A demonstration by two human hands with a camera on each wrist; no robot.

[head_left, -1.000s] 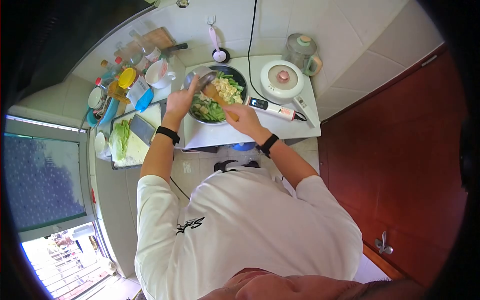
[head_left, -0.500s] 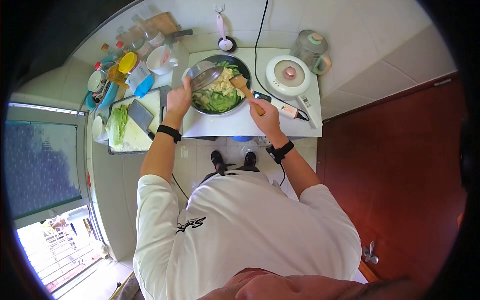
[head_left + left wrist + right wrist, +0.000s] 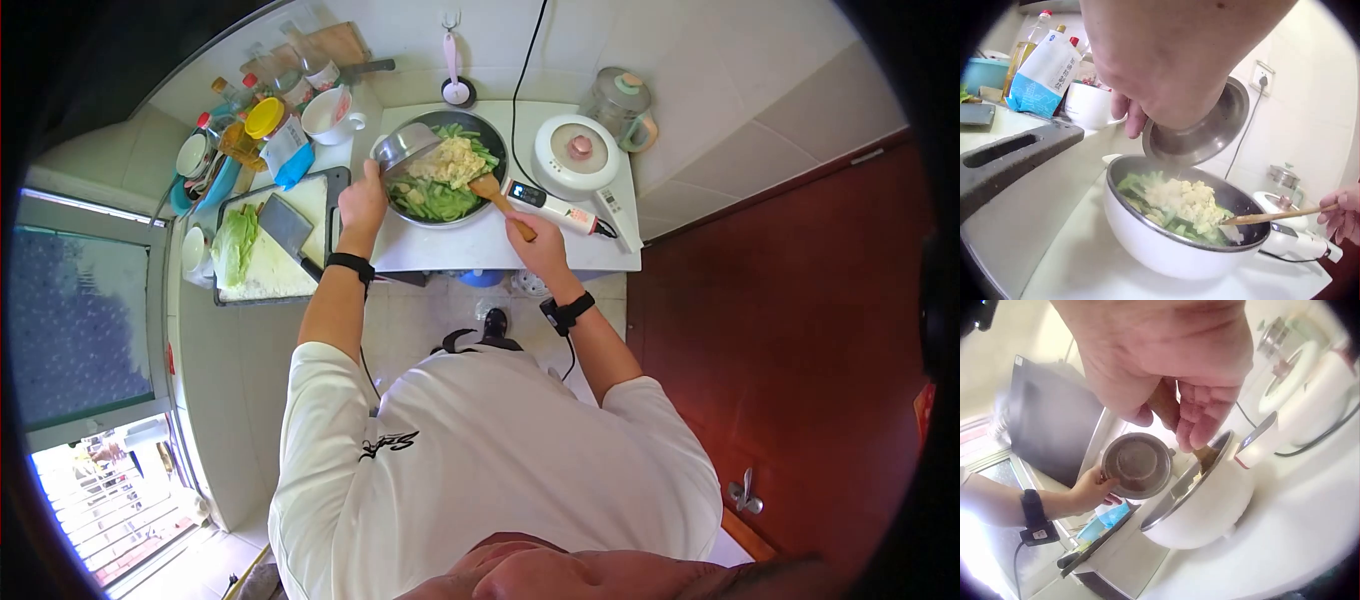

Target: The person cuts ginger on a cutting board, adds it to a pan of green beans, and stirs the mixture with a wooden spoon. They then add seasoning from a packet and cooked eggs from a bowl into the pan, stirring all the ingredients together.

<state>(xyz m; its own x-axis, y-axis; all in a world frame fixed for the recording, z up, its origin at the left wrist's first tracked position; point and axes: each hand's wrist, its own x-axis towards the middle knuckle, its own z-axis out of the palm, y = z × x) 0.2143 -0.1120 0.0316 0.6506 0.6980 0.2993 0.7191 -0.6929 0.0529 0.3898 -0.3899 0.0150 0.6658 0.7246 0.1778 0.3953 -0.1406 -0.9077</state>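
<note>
My left hand (image 3: 362,205) grips the edge of a metal bowl (image 3: 405,148), which is tipped over the left side of a white electric frying pan (image 3: 1160,250). Pale yellow pieces like scrambled egg (image 3: 1194,200) lie on green sliced vegetables (image 3: 435,200) in the pan. In my right hand (image 3: 540,247) is the handle of a wooden spatula (image 3: 1266,217); its blade is among the food at the pan's right side. The right wrist view shows my fingers (image 3: 1200,425) curled about that handle, with the bowl's inside (image 3: 1138,464) behind them.
Left of the pan, a cutting board (image 3: 265,275) bears a cleaver (image 3: 287,225) and leafy greens (image 3: 236,248). Bottles, a white mug (image 3: 330,118) and a blue-white packet (image 3: 1044,78) stand behind. A white lidded pot (image 3: 575,160) and a glass jug (image 3: 615,105) are at right.
The spatula has left the bowl and moved right, down into the pan's right side. The bowl stays tilted over the left of the pan, and the yellow pieces are more spread out.
</note>
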